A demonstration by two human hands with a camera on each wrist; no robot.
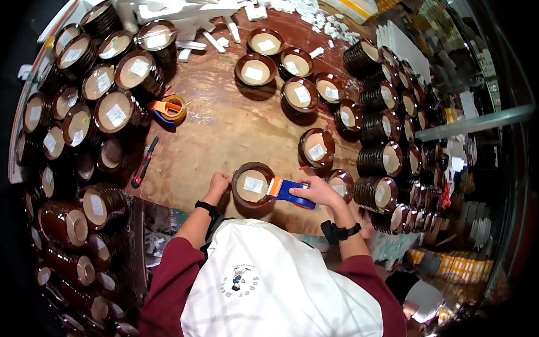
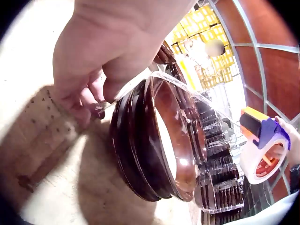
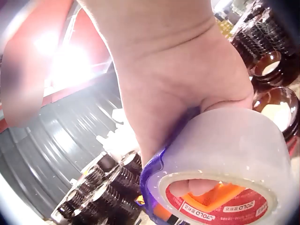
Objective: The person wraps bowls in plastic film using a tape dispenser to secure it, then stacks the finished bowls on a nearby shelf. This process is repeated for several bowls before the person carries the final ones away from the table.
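Note:
A stack of dark brown glazed bowls [image 1: 253, 184] stands on the brown table [image 1: 220, 128] just in front of me, a white label inside the top one. My left hand [image 1: 218, 183] holds the stack's left side, fingers against the rim [image 2: 93, 101]. The stack [image 2: 159, 140] fills the left wrist view, with a clear strip of tape stretched over its rim. My right hand [image 1: 318, 192] grips a blue and orange tape dispenser [image 1: 288, 191] at the stack's right edge. The clear tape roll [image 3: 229, 159] on it shows close up in the right wrist view.
Many stacks of the same brown bowls ring the table, at left [image 1: 89, 109] and right [image 1: 381, 129], with several single stacks in the middle [image 1: 299, 95]. A second tape dispenser [image 1: 169, 109] and a red-handled knife [image 1: 143, 164] lie left of centre. White scraps [image 1: 311, 12] litter the far edge.

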